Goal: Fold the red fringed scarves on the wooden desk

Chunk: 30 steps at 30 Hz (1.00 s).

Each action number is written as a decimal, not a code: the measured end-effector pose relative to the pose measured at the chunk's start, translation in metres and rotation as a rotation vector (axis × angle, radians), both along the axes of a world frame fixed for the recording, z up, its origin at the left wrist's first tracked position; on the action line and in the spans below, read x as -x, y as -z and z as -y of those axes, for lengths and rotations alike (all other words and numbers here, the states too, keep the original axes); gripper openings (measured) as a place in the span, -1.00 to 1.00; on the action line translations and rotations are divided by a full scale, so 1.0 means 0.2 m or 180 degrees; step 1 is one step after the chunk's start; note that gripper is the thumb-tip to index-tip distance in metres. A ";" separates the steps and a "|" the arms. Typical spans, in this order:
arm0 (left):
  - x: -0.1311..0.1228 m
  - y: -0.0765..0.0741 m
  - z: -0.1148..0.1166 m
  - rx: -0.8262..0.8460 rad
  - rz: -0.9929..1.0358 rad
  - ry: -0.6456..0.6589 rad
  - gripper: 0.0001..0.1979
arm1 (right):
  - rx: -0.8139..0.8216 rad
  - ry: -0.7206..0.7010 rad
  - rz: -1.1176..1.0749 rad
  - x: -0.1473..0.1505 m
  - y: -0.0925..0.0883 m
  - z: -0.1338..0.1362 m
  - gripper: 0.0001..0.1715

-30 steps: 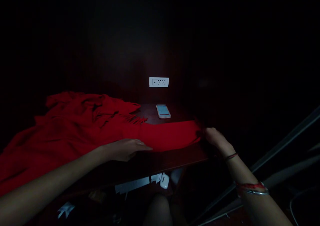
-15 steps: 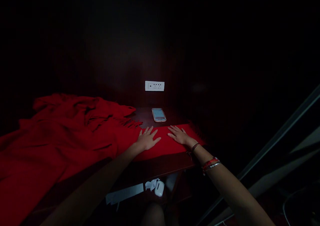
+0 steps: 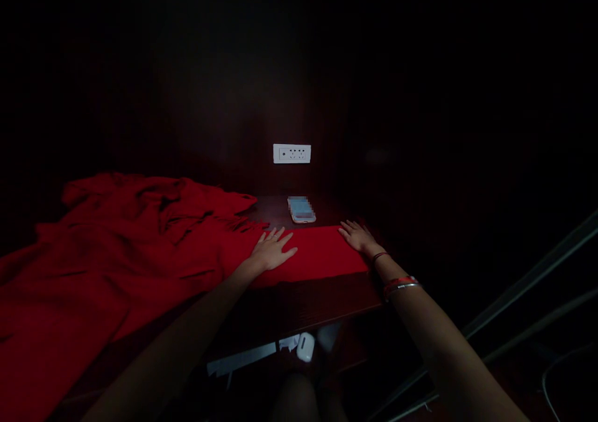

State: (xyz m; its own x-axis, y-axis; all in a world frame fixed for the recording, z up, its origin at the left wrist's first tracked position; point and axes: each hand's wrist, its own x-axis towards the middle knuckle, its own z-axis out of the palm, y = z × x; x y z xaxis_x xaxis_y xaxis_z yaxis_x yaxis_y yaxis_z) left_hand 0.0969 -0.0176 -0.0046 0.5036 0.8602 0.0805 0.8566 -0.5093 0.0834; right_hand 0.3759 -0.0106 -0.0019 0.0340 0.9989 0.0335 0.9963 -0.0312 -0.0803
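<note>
A red fringed scarf (image 3: 317,250) lies across the dark wooden desk (image 3: 303,300), flat on the right and heaped in loose folds on the left. My left hand (image 3: 271,250) rests palm down on the flat part, fingers spread, a ring on one finger. Near the scarf's right end, my right hand (image 3: 359,236) presses palm down with its fingers stretched out. Several bracelets circle the right wrist and forearm. Just beyond the scarf lies a phone (image 3: 301,211), its screen blurred out.
A white socket panel (image 3: 292,153) is set in the dark back wall. Below the desktop are a white earbud case (image 3: 305,347), crumpled white paper (image 3: 288,343) and a pale flat strip (image 3: 243,358). Pale rails slant across the lower right. Much of the surroundings is dark.
My right hand has slid rightward over the scarf to near its right end. My left hand stays almost in place. The scarf's right part looks smoother, and the view has shifted slightly.
</note>
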 end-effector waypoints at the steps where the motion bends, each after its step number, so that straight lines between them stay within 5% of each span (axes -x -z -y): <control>1: 0.00 0.00 0.01 -0.0094 0.0004 0.0050 -0.41 | -0.0099 0.0036 0.0001 0.01 0.00 0.00 -0.38; 8: 0.00 -0.04 0.10 -0.0465 -0.0018 0.0518 -0.48 | -0.1092 -0.0483 -0.0187 0.13 -0.07 0.11 -0.37; 15: 0.00 -0.04 0.10 0.0199 -0.0131 0.0403 -0.41 | -0.0188 -0.0937 -0.0116 0.23 -0.02 0.18 -0.32; 22: 0.02 -0.02 0.11 -0.0176 0.0097 0.0506 -0.51 | -0.0141 -0.0892 -0.0046 0.21 -0.02 0.16 -0.34; 30: 0.08 -0.04 0.13 0.0207 -0.0074 0.0796 -0.46 | -0.0131 -0.0740 0.0006 0.19 -0.02 0.14 -0.37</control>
State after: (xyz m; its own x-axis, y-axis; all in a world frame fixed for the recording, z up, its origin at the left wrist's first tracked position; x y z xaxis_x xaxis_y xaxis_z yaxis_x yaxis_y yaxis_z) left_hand 0.0800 -0.0441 0.0036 0.7024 0.7116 0.0148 0.7067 -0.6997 0.1046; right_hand 0.3382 -0.0381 0.0025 -0.1970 0.9776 0.0741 0.9764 0.2025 -0.0751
